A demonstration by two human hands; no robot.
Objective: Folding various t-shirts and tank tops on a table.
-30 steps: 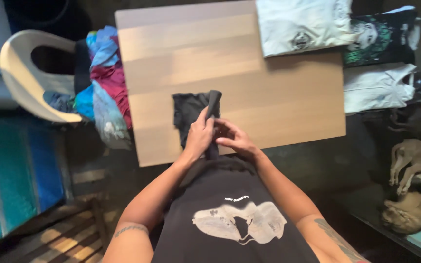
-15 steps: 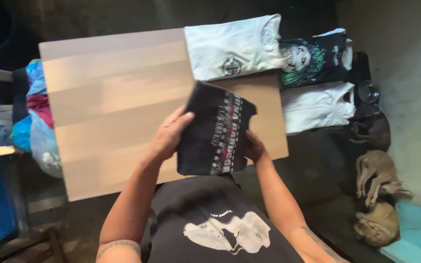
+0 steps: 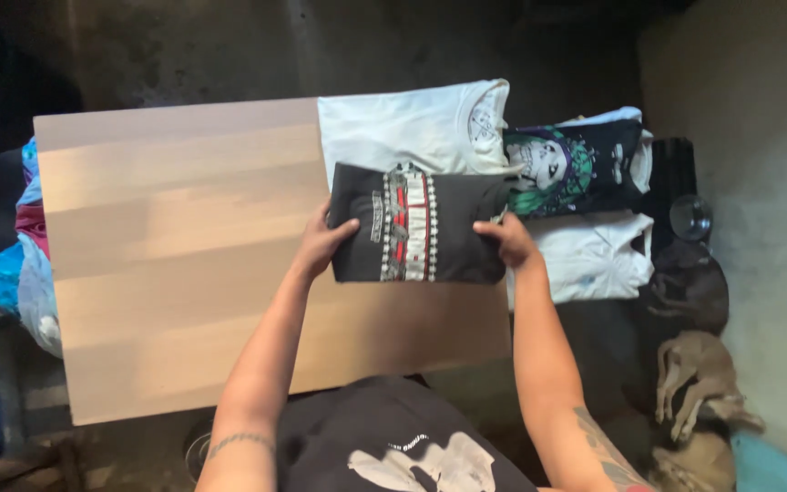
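Black folded shirt (image 3: pixel 416 225) spans between left hand (image 3: pixel 322 243), right hand (image 3: pixel 510 242) grip.

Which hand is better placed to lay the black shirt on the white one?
Probably right. The right hand grips the black shirt at its edge nearest the white shirt; the left hand holds the far edge, over bare table.

My pale wooden worktop (image 3: pixel 166 273) carries a folded white shirt (image 3: pixel 403 128) at its far edge. Past it lie a dark printed shirt (image 3: pixel 585 169) and another white one (image 3: pixel 594 260). Colourful laundry (image 3: pixel 20 264) hangs left; dogs (image 3: pixel 699 383) sleep right
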